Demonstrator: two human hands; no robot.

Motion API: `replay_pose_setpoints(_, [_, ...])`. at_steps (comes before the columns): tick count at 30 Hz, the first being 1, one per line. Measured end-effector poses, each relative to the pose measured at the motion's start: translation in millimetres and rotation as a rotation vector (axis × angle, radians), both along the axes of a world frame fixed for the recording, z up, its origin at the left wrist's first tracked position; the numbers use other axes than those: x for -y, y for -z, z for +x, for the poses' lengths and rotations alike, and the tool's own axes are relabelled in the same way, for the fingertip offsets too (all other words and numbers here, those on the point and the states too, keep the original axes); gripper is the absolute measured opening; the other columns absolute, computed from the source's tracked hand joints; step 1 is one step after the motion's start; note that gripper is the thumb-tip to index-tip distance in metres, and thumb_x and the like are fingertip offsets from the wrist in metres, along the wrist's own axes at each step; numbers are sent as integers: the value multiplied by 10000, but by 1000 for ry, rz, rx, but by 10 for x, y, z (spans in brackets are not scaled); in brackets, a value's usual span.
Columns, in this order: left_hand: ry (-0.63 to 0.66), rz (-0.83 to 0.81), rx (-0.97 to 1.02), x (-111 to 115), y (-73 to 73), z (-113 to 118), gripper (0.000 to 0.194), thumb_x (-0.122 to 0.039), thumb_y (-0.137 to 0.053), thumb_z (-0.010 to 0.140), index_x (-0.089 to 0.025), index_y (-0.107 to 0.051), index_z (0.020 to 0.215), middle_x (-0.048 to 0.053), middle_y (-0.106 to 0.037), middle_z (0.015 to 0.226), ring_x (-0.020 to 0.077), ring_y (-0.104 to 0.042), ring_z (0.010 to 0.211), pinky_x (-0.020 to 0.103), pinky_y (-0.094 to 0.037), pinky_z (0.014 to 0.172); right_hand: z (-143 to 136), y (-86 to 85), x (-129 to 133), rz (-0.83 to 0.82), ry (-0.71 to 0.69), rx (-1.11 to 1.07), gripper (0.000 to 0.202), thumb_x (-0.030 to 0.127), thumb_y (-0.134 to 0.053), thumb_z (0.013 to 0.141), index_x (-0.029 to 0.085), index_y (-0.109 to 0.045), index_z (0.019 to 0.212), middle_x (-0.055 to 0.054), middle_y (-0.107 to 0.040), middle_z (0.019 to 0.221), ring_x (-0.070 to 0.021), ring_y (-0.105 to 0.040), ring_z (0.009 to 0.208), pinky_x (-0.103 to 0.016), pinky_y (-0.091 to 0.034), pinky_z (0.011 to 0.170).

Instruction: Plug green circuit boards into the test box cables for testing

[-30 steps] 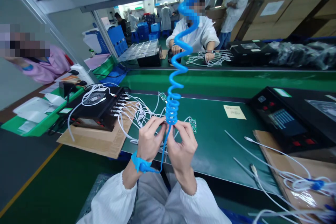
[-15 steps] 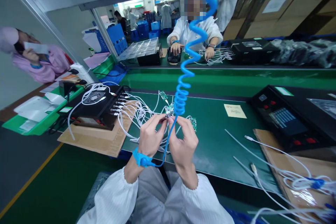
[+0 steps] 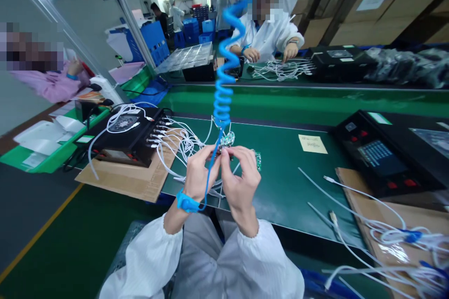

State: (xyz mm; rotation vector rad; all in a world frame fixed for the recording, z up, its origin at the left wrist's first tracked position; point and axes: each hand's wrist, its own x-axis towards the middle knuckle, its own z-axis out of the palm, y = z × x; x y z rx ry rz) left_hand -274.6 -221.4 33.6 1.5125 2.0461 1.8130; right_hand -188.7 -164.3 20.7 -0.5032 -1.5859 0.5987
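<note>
My left hand (image 3: 200, 173), with a blue wrist strap (image 3: 187, 202) on its wrist, pinches at a small circuit board (image 3: 228, 139) above the green mat. Close against it, my right hand (image 3: 242, 170) has thumb and fingertips pressed together at the board's lower edge. The fingertips hide part of what they grip. Another green board (image 3: 258, 160) lies just beyond my right hand. White cables (image 3: 185, 142) run from a black box (image 3: 126, 138) toward the boards. A coiled blue cord (image 3: 224, 98) hangs in front of my left hand.
A yellow note (image 3: 313, 144) lies on the mat. At the right are a black device with a screen (image 3: 380, 156) and loose white cables (image 3: 389, 238) on cardboard. Green trays (image 3: 45, 163) stand at the left. A co-worker (image 3: 266, 32) sits opposite; another person is at the left.
The view has shifted slightly. Both my hands remain together at the board. The blue cord has swung left. The co-worker opposite has moved a hand off the black object, and the person at the left has lowered a hand.
</note>
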Motion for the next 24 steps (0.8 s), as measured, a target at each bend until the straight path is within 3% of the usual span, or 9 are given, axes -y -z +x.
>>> replay_pose_setpoints(2, [32,-21,147,-29,-14,-52,259,-386,-707,919,-178,-750,1066,94,-783,1001,196,-769,869,302,-649,803,31,-21,-59,12,-17,44,92,241,-637,987,216,-690,1058,-72,-720,996,-230,-660,1018,-456,-566,915])
replay_pose_setpoints(6, [79,-9,336,-93,-52,-150,357,-451,-768,854,-170,-772,1073,109,-787,1028,230,-769,949,353,-657,852,115,-28,-199,-148,-115,112,414,327,-636,986,203,-570,1376,-145,-605,1283,-219,-663,1067,-421,-591,892])
replay_pose_setpoints(9, [128,-42,364,-78,-59,-207,356,-432,-761,862,-173,-775,1106,116,-778,1113,241,-754,1034,371,-653,893,147,12,-298,-230,-260,233,362,328,-636,982,200,-609,1320,-113,-676,1173,-189,-694,934,-375,-595,830])
replay_pose_setpoints(12, [130,-61,329,40,-72,-269,357,-398,-727,901,-180,-752,1183,124,-750,1210,240,-718,1141,380,-630,962,136,88,-390,-298,-216,290,334,336,-638,969,177,-632,1263,-78,-723,990,-181,-684,808,-346,-579,744])
replay_pose_setpoints(14, [13,-8,313,179,-88,-337,369,-398,-740,896,-175,-739,1190,131,-738,1221,241,-706,1159,390,-613,993,119,159,-461,-324,-73,318,431,341,-643,947,150,-590,1330,-77,-711,941,-180,-653,736,-344,-554,691])
replay_pose_setpoints(17, [-288,95,253,449,-81,-489,417,-433,-757,883,-174,-714,1206,141,-698,1247,244,-687,1172,404,-582,1034,96,292,-585,-296,95,444,525,297,-598,930,108,-528,1414,-127,-699,981,-219,-643,771,-392,-532,720])
replay_pose_setpoints(21, [-693,35,39,789,68,-682,652,-477,-775,854,-176,-587,1401,189,-494,1463,306,-530,1385,463,-432,1202,75,482,-721,-281,141,623,518,247,-513,910,61,-535,1393,-221,-692,1061,-316,-660,907,-463,-517,798])
replay_pose_setpoints(24, [-801,-61,32,921,255,-805,855,-512,-783,830,-134,-443,1516,249,-326,1594,386,-300,1548,542,-254,1290,53,594,-774,-338,122,792,532,286,-515,911,37,-542,1381,-264,-690,1077,-365,-657,945,-493,-508,824])
